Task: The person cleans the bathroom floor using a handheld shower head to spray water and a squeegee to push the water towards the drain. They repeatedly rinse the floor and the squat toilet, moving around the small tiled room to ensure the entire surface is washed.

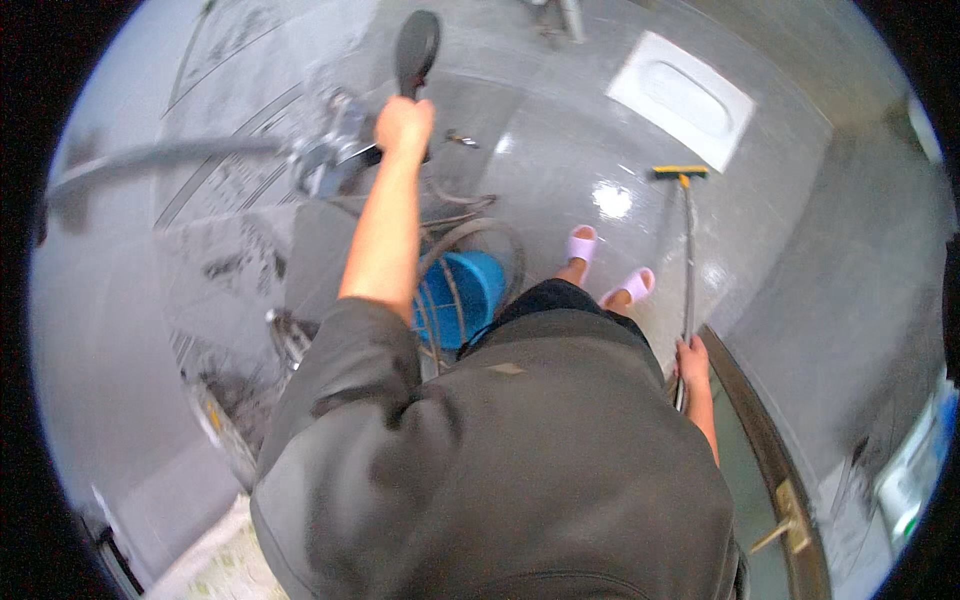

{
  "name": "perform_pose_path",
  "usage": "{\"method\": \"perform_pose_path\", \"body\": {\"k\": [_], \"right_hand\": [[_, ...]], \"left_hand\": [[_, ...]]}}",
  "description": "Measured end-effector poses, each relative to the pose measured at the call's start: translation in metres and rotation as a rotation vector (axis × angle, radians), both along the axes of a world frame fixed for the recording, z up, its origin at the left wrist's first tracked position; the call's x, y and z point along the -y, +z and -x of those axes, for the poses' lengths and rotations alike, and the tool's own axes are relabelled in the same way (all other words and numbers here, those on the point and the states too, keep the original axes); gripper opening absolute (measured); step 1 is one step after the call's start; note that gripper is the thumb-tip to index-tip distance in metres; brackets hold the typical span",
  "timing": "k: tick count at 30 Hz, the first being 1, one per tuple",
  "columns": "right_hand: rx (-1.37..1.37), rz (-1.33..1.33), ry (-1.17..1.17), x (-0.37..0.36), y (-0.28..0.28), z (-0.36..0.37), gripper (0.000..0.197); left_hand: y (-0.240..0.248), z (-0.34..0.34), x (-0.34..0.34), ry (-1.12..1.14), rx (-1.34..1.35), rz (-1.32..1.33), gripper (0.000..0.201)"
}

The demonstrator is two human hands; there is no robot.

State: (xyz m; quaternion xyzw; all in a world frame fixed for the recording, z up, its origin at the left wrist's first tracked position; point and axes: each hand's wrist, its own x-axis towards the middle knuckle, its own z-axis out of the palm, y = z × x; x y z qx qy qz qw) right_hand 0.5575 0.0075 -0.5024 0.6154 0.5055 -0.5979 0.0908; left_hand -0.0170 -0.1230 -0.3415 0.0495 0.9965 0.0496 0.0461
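Observation:
My left hand point(405, 127) reaches out ahead, its fingers closed round the handle of a dark oval hand shower point(417, 48), which points away from me. Close by that hand is a metal tap fitting point(335, 150) on the wall side. Low at my right, my right hand point(691, 365) grips the metal pole of a floor brush point(688, 235). Its yellow and green head point(681, 173) rests on the grey floor, short of a white squat toilet pan point(683, 98). No water spray can be made out.
A blue bucket point(470, 290) stands beside my legs, with a looped hose point(465, 230) around and across it. Pink slippers point(583, 243) are on my feet. A door point(765, 430) with a brass handle point(793, 520) stands at the right. The grey floor point(560, 150) shines as if wet.

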Motion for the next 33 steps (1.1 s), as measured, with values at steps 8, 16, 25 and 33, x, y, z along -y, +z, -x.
{"method": "perform_pose_path", "body": {"k": [8, 16, 25, 33], "right_hand": [[0.083, 0.055, 0.056, -0.010, 0.013, -0.012, 0.022], [0.176, 0.027, 0.036, -0.007, 0.000, -0.069, 0.021], [0.191, 0.043, -0.151, 0.023, -0.007, -0.161, 0.028], [0.148, 0.016, -0.173, 0.016, -0.039, -0.206, 0.024]], "left_hand": [[-0.071, -0.104, -0.036, -0.257, 0.002, -0.270, 0.029], [-0.158, -0.179, -0.053, -0.556, 0.451, -0.279, 0.038], [-0.203, -0.263, -0.096, -1.051, 0.803, -0.182, 0.036], [-0.249, -0.294, -0.080, -1.054, 0.741, -0.025, 0.035]]}}
